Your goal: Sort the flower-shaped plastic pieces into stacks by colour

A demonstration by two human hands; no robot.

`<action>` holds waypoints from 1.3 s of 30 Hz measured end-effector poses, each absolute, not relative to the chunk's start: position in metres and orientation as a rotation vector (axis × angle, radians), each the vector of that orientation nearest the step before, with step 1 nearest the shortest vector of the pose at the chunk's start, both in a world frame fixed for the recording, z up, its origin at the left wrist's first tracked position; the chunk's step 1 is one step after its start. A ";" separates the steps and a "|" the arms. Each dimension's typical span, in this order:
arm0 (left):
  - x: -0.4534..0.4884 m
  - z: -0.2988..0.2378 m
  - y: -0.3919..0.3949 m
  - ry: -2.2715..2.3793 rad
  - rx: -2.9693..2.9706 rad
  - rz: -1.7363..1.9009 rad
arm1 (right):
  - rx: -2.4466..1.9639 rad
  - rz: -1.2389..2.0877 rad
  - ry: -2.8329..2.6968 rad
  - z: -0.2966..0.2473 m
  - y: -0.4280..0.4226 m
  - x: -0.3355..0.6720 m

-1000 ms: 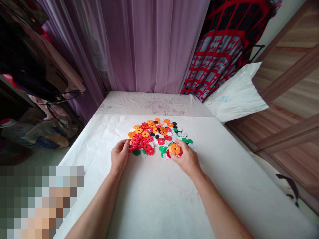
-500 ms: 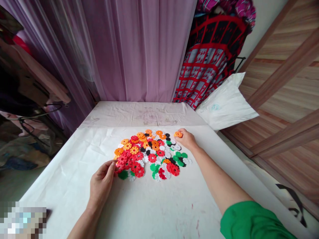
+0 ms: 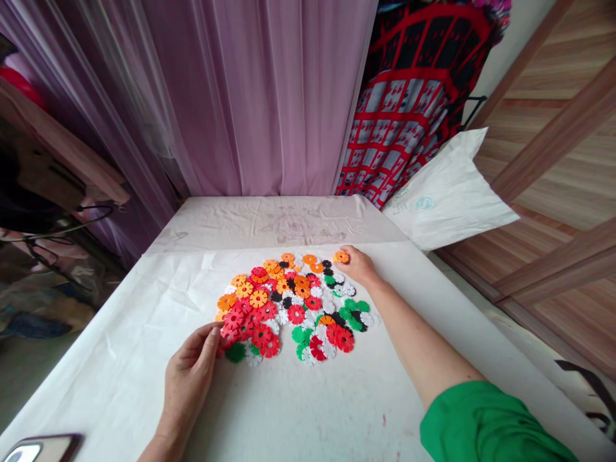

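Note:
A pile of flat snowflake-shaped plastic discs (image 3: 289, 305), red, orange, white, green and black, lies spread on a white-covered table (image 3: 308, 398). My left hand (image 3: 190, 369) rests at the pile's near left edge, fingers pressed together against a red disc (image 3: 230, 333). My right hand (image 3: 359, 266) reaches to the pile's far right side and pinches an orange disc (image 3: 341, 257) at its fingertips. A green sleeve (image 3: 486, 423) covers my right upper arm.
A phone (image 3: 38, 447) lies at the table's near left corner. A white plastic bag (image 3: 447, 192) leans at the right behind the table. Purple curtains (image 3: 260, 96) and a red-black cloth (image 3: 414, 96) hang behind. A wooden wall (image 3: 563, 192) stands at the right.
My right hand carried the orange disc from the pile's near right side to its far right edge. My left hand stayed at the pile's near left edge. The view shifted and a phone came into sight.

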State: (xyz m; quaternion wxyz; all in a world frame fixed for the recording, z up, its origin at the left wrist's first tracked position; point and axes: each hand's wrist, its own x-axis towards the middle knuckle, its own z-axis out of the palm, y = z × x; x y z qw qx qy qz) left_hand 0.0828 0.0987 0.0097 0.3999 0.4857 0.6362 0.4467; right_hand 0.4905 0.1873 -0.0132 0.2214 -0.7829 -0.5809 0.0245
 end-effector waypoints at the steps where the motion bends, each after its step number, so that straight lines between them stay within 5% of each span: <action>1: 0.083 0.011 0.099 1.610 1.223 1.129 | -2.149 0.067 -1.607 -0.015 0.187 0.492; 39: 0.082 0.007 0.099 1.589 1.238 1.129 | -2.287 -0.203 -1.571 -0.019 0.176 0.478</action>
